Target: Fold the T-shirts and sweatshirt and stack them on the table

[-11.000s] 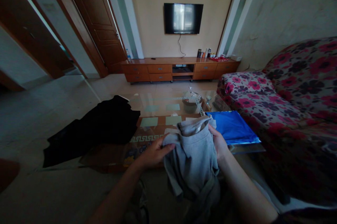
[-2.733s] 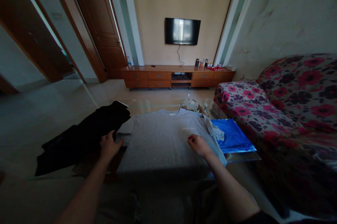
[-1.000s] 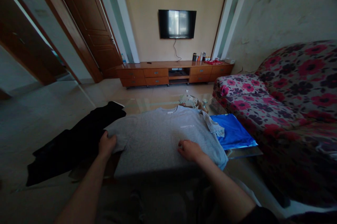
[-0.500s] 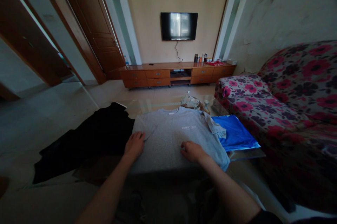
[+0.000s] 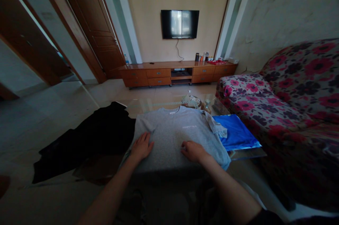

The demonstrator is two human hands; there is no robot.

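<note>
A grey T-shirt (image 5: 169,151) lies spread front side up on a glass table, collar away from me, with small white lettering on the chest. My left hand (image 5: 143,146) rests open on its left side, fingers spread over the cloth. Near the shirt's middle, my right hand (image 5: 194,151) is curled, its fingertips and thumb closed down against the fabric. The right sleeve is bunched on top of the shirt's edge. Beside the left hand is a heap of black clothing (image 5: 90,137). A flat blue packet (image 5: 235,131) sticks out from beneath the shirt's right side.
The glass table's edge (image 5: 250,156) shows at the right. Beyond the shirt stand a small glass (image 5: 207,104) and a cluttered round object. A flowered sofa (image 5: 270,108) is on the right. A low wooden cabinet (image 5: 159,73) stands under a wall television (image 5: 180,24).
My left hand has moved right and inward over the T-shirt, and the cloth at the left sleeve has shifted with it. My right hand stays in nearly the same place.
</note>
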